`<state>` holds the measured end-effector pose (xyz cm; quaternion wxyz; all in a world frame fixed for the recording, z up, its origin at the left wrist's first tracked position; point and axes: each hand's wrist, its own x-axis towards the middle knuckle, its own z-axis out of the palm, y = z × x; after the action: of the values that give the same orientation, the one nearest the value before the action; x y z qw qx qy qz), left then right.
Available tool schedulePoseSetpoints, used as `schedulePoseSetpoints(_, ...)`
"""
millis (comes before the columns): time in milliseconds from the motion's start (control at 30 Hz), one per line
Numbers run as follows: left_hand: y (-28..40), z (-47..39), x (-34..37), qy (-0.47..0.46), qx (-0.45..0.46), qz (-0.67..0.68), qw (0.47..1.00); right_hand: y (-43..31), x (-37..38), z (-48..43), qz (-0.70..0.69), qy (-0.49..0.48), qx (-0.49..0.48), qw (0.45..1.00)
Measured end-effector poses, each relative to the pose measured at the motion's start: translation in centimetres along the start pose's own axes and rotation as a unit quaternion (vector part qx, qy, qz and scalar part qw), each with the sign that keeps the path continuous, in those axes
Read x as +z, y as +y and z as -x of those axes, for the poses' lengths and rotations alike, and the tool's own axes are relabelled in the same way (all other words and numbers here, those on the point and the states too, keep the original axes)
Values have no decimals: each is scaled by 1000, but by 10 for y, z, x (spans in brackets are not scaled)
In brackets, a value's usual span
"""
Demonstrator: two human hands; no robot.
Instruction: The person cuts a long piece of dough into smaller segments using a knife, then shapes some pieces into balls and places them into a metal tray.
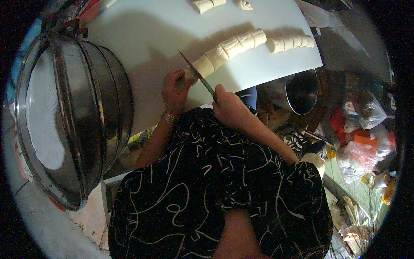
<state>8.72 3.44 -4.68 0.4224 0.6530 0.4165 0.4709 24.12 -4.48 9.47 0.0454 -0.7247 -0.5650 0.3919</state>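
Observation:
A row of thick white dough pieces (230,49) runs slantwise over the white work board (155,35), its pieces touching end to end. At the near left end of this row, the fingers of my left hand (174,92) grip the dough. My right hand (230,108) is shut around the handle of a knife (198,73). The narrow blade lies across the row close to my left fingertips, with its tip pointing away to the left. How deep the blade is in the dough cannot be seen.
A shorter row of dough pieces (289,43) lies near the board's right edge, and more cut dough (208,5) sits at the far edge. Stacked round metal steamers (93,97) stand at the left, lined with white mesh. Plastic bags (360,158) crowd the right.

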Motion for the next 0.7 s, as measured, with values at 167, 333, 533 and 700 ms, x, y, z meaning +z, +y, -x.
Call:
schedulePoseSetpoints(167, -7, 3, 1, -19, -40, 32, 999, -1, 3, 1, 25, 3, 16, 1000)
schedulePoseSetpoints(333, -26, 8, 11, -13, -82, 51, 995, 5, 9, -1, -3, 5, 47, 999)
schedulePoseSetpoints(533, -37, 9, 17, -3, -103, 105, 989, 7, 12, -6, 19, 16, 46, 999)
schedulePoseSetpoints(700, -29, 3, 12, -15, -67, 34, 997, 7, 10, -5, 29, 13, 39, 999)
